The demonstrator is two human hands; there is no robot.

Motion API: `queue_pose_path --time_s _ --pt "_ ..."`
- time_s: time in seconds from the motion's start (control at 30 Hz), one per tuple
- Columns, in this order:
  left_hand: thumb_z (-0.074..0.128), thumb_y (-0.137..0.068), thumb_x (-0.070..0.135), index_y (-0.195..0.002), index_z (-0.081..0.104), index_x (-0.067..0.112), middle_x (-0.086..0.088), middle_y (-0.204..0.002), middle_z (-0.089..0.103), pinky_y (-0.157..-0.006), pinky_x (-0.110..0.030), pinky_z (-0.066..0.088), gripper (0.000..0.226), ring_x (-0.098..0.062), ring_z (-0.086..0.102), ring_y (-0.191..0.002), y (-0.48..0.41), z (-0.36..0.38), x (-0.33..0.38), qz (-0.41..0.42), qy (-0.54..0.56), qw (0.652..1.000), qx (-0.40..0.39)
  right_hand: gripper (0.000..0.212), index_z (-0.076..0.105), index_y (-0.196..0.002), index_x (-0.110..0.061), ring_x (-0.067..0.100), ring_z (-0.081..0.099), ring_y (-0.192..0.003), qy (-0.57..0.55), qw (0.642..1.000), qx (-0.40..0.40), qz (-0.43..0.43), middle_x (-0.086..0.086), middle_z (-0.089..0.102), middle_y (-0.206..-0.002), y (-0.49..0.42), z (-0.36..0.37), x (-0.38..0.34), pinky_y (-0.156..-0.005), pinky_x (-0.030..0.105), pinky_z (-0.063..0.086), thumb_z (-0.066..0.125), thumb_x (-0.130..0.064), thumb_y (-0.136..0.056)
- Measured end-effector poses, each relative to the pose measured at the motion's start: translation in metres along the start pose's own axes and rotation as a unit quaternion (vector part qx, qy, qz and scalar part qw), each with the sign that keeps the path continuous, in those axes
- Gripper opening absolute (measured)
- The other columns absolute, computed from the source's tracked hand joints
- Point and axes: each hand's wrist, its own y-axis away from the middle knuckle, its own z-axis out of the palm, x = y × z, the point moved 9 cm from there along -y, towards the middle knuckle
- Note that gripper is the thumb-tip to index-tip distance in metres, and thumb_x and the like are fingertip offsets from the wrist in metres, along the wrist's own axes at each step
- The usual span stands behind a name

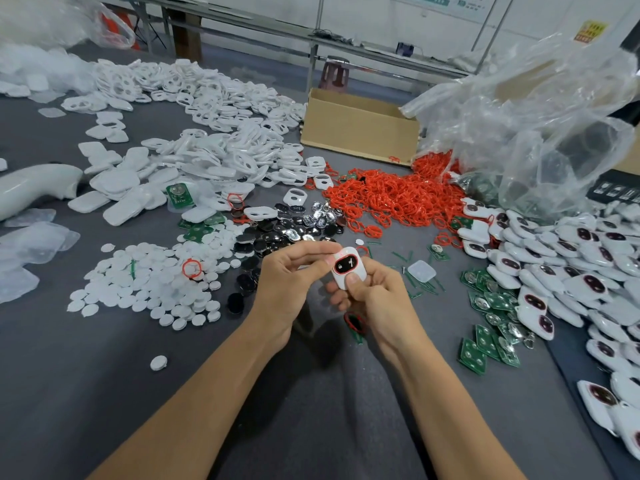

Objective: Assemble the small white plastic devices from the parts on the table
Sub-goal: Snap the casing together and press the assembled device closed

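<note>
Grey surface [69,393] scattered with white shells [221,157], bright red rings [391,195], green circuit boards [485,344], a tan cardboard box [356,133], and a white device [348,268] with black, red-rimmed window.

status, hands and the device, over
Left hand, right hand both pinching one white device, black window up. Nothing blocking; loose red ring on table below hands.

Head view, forward and down (close), over table [104,393]

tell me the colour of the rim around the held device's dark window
Red rim on the white device; head view shows it best.
</note>
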Motion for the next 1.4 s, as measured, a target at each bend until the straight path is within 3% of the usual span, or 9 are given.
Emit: queue_pose_path --time_s 0.23,0.3,0.4,0.63,0.77,0.9,1.07,1.27,1.4 --pt "0.060 -0.088 -0.004 -0.091 0.075 0.017 -0.009 -0.090 0.076 -0.072 -0.021 0.055 0.026 -0.016 0.066 -0.079 -0.002 -0.003 -0.002 -0.010 0.019 1.000 0.014 0.016 0.056 -0.104 -0.002 0.018 0.064 -0.068 -0.090 0.995 -0.043 0.018 0.011 0.069 -0.088 -0.001 0.010 0.004 -0.064 0.023 0.052 0.044 0.004 -0.096" --pt "0.060 -0.087 -0.006 -0.092 0.074 0.014 -0.010 -0.091 0.076 -0.079 -0.024 0.056 0.025 -0.018 0.068 -0.082 -0.002 -0.004 -0.003 -0.014 0.020 0.999 0.024 0.015 0.059 -0.099 -0.010 0.015 0.062 -0.071 0.024 0.999 -0.004 -0.029 0.002 0.069 -0.085 -0.001 0.002 -0.002 -0.067 0.021 0.048 0.052 0.002 -0.093" --pt "0.061 -0.086 -0.008 -0.093 0.073 0.010 -0.013 -0.094 0.075 -0.090 -0.031 0.054 0.022 -0.020 0.070 -0.089 -0.001 -0.003 -0.005 -0.019 0.008 0.999 0.034 0.017 0.064 -0.098 -0.019 0.013 0.057 -0.067 0.293 0.942 0.091 -0.136 -0.008 0.067 -0.085 0.005 -0.007 -0.021 -0.064 0.018 0.043 0.068 -0.010 -0.084" --pt "0.068 -0.083 -0.005 -0.092 0.074 0.011 -0.005 -0.089 0.076 -0.078 -0.018 0.054 0.019 -0.014 0.070 -0.084 -0.001 -0.003 -0.002 0.010 -0.055 0.998 0.034 0.027 0.068 -0.101 -0.024 0.016 0.061 -0.073 0.415 0.874 0.151 -0.204 -0.004 0.066 -0.086 0.015 -0.003 -0.035 -0.071 0.038 0.050 0.075 -0.027 -0.075" --pt "0.066 -0.087 0.000 -0.093 0.073 0.010 -0.006 -0.086 0.076 -0.072 -0.018 0.055 0.013 -0.012 0.069 -0.075 0.000 -0.005 0.000 0.012 -0.030 0.999 0.043 0.037 0.063 -0.110 -0.024 0.011 0.065 -0.070 0.351 0.897 0.170 -0.207 -0.005 0.071 -0.080 0.019 -0.007 -0.039 -0.072 0.034 0.054 0.074 -0.026 -0.075" --pt "0.058 -0.094 0.010 -0.093 0.071 0.010 -0.003 -0.080 0.074 -0.065 -0.020 0.055 0.013 -0.008 0.062 -0.064 -0.001 -0.013 0.001 0.003 0.010 0.996 0.089 0.044 0.055 -0.119 -0.026 -0.006 0.062 -0.097 0.270 0.891 0.226 -0.285 -0.018 0.066 -0.102 0.033 -0.014 -0.058 -0.084 0.011 0.045 0.069 -0.035 -0.078" --pt "0.055 -0.095 0.007 -0.093 0.071 0.008 0.000 -0.076 0.073 -0.064 -0.021 0.055 0.017 -0.005 0.061 -0.062 -0.001 -0.014 0.002 -0.007 0.023 0.995 0.099 0.037 0.061 -0.109 -0.022 0.002 0.064 -0.085 0.292 0.916 0.148 -0.234 -0.014 0.069 -0.093 0.020 0.000 -0.046 -0.077 0.017 0.049 0.075 -0.020 -0.075" --pt "0.053 -0.095 0.008 -0.090 0.071 0.012 -0.001 -0.078 0.074 -0.064 -0.019 0.054 0.019 -0.006 0.063 -0.064 -0.002 -0.018 0.003 -0.003 0.011 0.994 0.109 0.053 0.058 -0.130 -0.015 0.012 0.060 -0.089 0.312 0.929 0.088 -0.178 -0.007 0.063 -0.099 0.009 0.000 -0.033 -0.077 0.009 0.043 0.072 -0.008 -0.080" --pt "0.056 -0.093 0.004 -0.091 0.071 0.012 -0.001 -0.078 0.074 -0.066 -0.019 0.054 0.017 -0.007 0.066 -0.066 -0.001 -0.018 0.002 -0.006 0.009 0.994 0.108 0.046 0.064 -0.116 -0.014 0.017 0.066 -0.090 0.231 0.966 0.038 -0.112 -0.004 0.070 -0.105 0.004 0.002 -0.021 -0.083 0.033 0.053 0.073 0.003 -0.075"
